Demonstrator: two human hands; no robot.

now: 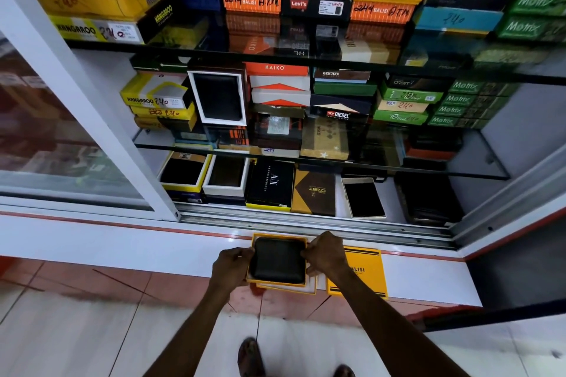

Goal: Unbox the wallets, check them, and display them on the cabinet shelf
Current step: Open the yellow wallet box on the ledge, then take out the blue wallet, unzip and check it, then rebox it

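I see the black wallet (277, 260) lying in its open yellow box (277, 280) on the white ledge (428, 278) just below the cabinet's sliding track. My left hand (231, 266) grips the box's left edge, fingers curled round it — my right hand (326, 252) pinches the wallet's right side at the box rim. Just right of the box lies its yellow lid (366, 275), partly under my right wrist. Beyond, the bottom cabinet shelf (337, 184) holds open and closed wallet boxes — more are stacked above.
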